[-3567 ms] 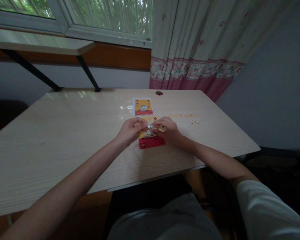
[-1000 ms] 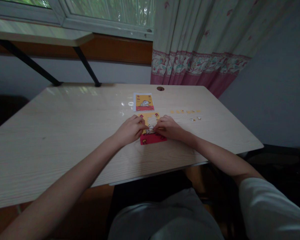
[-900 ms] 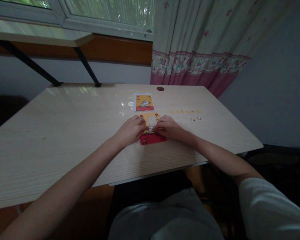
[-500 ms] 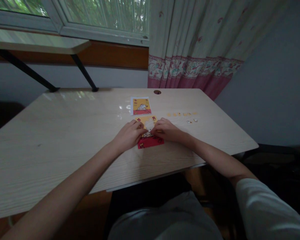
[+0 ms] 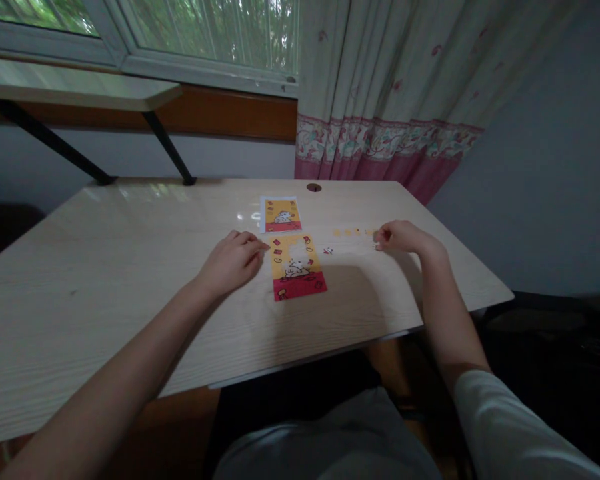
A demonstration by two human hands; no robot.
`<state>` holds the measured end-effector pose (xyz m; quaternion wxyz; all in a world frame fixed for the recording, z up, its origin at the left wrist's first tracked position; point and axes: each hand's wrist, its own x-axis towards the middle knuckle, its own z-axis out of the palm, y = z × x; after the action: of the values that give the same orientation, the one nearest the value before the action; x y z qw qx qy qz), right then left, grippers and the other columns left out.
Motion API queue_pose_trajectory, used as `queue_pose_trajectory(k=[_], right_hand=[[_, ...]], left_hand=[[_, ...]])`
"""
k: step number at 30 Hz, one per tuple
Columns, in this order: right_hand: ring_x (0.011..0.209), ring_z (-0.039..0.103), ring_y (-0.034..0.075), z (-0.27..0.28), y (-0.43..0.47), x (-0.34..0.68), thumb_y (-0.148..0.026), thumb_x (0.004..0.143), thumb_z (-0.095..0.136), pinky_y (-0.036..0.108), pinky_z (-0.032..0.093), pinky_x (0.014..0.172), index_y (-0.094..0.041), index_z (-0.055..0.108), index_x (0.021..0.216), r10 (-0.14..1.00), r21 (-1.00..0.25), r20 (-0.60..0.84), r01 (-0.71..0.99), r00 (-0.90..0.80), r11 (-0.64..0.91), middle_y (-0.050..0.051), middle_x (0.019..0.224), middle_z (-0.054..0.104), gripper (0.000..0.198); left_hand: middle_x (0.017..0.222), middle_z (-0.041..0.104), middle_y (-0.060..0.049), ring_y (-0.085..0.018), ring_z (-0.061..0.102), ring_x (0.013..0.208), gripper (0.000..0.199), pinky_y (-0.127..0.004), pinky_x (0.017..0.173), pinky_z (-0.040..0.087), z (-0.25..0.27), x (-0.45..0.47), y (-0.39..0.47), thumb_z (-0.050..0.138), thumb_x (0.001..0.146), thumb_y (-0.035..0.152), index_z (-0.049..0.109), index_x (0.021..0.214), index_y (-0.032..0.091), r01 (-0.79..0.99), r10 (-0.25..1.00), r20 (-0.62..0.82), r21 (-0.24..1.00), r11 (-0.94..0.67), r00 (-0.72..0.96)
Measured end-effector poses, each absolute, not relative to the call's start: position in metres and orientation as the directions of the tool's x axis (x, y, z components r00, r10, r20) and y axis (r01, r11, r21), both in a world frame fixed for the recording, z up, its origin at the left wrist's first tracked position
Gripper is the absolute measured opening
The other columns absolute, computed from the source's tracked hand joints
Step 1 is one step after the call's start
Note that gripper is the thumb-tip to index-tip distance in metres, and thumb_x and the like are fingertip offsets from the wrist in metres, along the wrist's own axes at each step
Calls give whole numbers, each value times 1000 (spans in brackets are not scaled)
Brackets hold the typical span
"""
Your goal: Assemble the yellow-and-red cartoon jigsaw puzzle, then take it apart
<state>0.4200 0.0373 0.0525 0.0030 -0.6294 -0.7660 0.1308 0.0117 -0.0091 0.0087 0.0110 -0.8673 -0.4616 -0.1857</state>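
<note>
A jigsaw puzzle [image 5: 300,287] with a yellow and red picture of a white animal lies flat on the table, a pale patch in its upper middle. At its upper left edge rests my left hand [image 5: 235,262], holding nothing, its fingers loosely stretched toward the puzzle. Farther right, my right hand [image 5: 400,237] is closed in a pinch, with a small whitish puzzle piece [image 5: 379,246] at its fingertips. Another small white and red piece [image 5: 329,251] lies just right of the puzzle. Several yellow pieces [image 5: 348,233] form a row left of my right hand.
Behind the puzzle lies a reference picture [image 5: 283,215] with a white border. A round cable hole [image 5: 314,188] sits near the back edge of the wooden table [image 5: 130,280]. A raised shelf [image 5: 80,87] on dark legs stands at the back left, and a curtain [image 5: 380,133] hangs behind.
Both hands have parted from the puzzle: my left slid to its left edge, my right moved right to the loose pieces. A small piece now lies beside the puzzle's right edge.
</note>
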Motion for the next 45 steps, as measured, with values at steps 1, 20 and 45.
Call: queue_pose_trajectory(k=[1, 20, 45], right_hand=[[63, 58, 14, 51, 39, 426, -21, 65, 74, 25, 39, 60, -18, 70, 75, 967, -192, -176, 970, -185, 150, 3, 71, 67, 11], [56, 49, 9, 42, 46, 431, -34, 65, 67, 22, 36, 55, -16, 62, 70, 876, -426, -316, 880, -363, 210, -1, 62, 60, 19], [72, 61, 12, 7, 15, 286, -44, 75, 69, 25, 48, 64, -15, 68, 89, 848, -887, 203, 275, -490, 371, 6, 82, 69, 32]], left_hand=[[101, 64, -12, -26, 54, 93, 34, -43, 84, 43, 8, 10, -8, 44, 87, 27, 68, 108, 17, 810, 802, 326, 151, -567, 501], [99, 65, -12, -26, 55, 92, 33, -43, 85, 42, 6, 12, -9, 44, 88, 28, 70, 104, 17, 808, 812, 308, 181, -561, 495], [90, 70, -6, -20, 58, 89, 18, -36, 82, 46, 17, 49, -25, 54, 88, 29, 70, 90, 21, 630, 807, 416, 507, -588, 418]])
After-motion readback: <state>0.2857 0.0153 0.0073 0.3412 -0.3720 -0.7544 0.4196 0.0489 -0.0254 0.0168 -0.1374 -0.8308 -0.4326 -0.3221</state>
